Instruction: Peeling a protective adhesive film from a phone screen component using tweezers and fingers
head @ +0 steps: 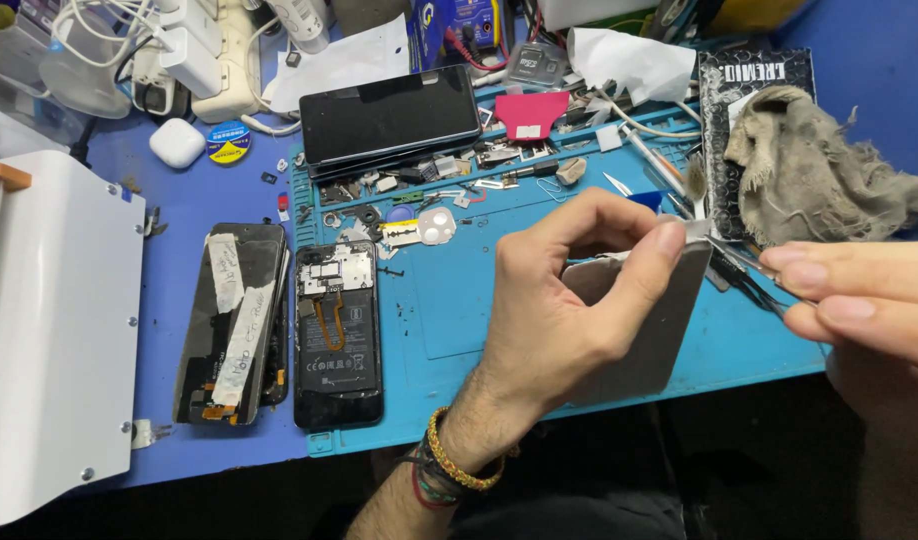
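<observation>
Blue repair mat (459,330): left hand (569,300) pinches grey phone back cover (659,330); right hand (859,300) grips tweezers (744,275) at its top edge, mid-peel; careful pull needed.

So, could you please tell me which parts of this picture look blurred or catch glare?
Head view: the right hand at the frame edge is soft and blurred; the left hand and opened phone are sharp; mild glare falls on the white machine cover; lighting is even.

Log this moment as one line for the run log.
left hand: holds flat grey back panel | right hand: pinches thin metal tweezers at panel corner | blue silicone work mat: opened black phone
</observation>
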